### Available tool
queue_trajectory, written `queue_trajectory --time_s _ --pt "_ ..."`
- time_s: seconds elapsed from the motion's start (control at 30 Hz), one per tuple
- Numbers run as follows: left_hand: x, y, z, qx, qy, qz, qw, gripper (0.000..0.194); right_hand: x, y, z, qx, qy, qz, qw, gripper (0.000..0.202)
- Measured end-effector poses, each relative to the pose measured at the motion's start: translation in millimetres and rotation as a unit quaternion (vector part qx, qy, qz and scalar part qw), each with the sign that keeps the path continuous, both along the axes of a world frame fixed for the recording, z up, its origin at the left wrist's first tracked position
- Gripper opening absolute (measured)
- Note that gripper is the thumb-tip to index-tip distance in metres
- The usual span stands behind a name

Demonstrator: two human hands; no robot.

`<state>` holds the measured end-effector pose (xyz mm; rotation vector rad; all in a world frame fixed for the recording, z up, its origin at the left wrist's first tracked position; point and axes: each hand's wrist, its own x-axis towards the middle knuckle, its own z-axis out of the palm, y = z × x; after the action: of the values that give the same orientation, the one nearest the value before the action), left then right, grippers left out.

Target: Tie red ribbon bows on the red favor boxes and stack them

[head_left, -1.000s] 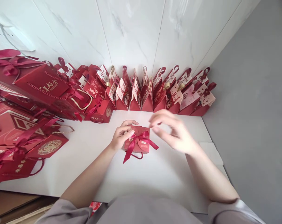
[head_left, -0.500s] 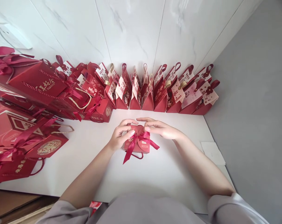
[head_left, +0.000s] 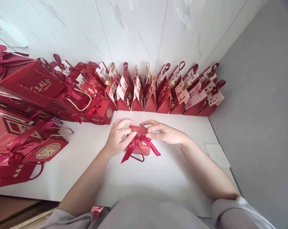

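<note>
A small red gift box (head_left: pixel 145 150) rests on the white table in front of me, with a cord handle looping out on its near side. Across its top lies a crimson ribbon bow (head_left: pixel 139 139), its two tails spread toward me. My left hand (head_left: pixel 119 136) pinches the bow's left loop between thumb and index finger. From the other side, my right hand (head_left: pixel 164 133) pinches the right loop the same way. The remaining fingers of both hands curve above the box's far edge.
Peaked red and white boxes (head_left: pixel 150 98) with ribbon loops stand in rows along the marble-patterned wall. Larger red gift boxes (head_left: pixel 46 152) are stacked at the left. A white card (head_left: pixel 217 155) lies at the table's right edge, near a grey wall (head_left: pixel 258 95).
Both hands have shifted slightly left, and the box with its bow has moved a little left and away from me. The left tail of the ribbon reaches farther left.
</note>
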<state>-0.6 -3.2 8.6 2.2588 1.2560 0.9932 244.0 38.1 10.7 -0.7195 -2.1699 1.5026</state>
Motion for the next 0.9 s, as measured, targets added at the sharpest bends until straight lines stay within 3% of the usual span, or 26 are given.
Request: queue_trajectory --time_s 0.27,0.4,0.47,0.53,0.6,0.73,0.9 --pt "-1 -4 8.0 0.089 0.095 0.016 0.991 0.025 1 0 2.7 0.042 -0.027 0.016 0.999 0.027" --pt "-4 -2 6.3 0.025 0.06 0.012 0.998 0.027 -1 -2 3.2 0.032 -0.018 0.014 0.999 0.026" --pt "-5 0 3.0 -0.05 -0.001 0.004 0.999 0.031 -3 -6 6.6 0.06 -0.003 -0.045 0.997 0.018" --pt "-5 2 -1.6 -0.117 -0.067 0.003 0.991 0.033 -5 -14 13.3 0.125 -0.002 -0.151 0.98 0.014" --pt "-1 2 -7.0 -0.137 -0.113 0.021 0.984 0.034 -9 -26 21.8 0.197 -0.029 -0.213 0.957 0.016" --pt "10 -1 -15.0 -0.108 -0.156 0.082 0.978 0.041 -18 -48 30.9 0.315 -0.142 -0.162 0.924 0.026" --pt "15 -4 -15.5 -0.084 -0.148 0.095 0.981 0.039 -26 -52 21.0 0.422 -0.235 -0.145 0.863 0.023"
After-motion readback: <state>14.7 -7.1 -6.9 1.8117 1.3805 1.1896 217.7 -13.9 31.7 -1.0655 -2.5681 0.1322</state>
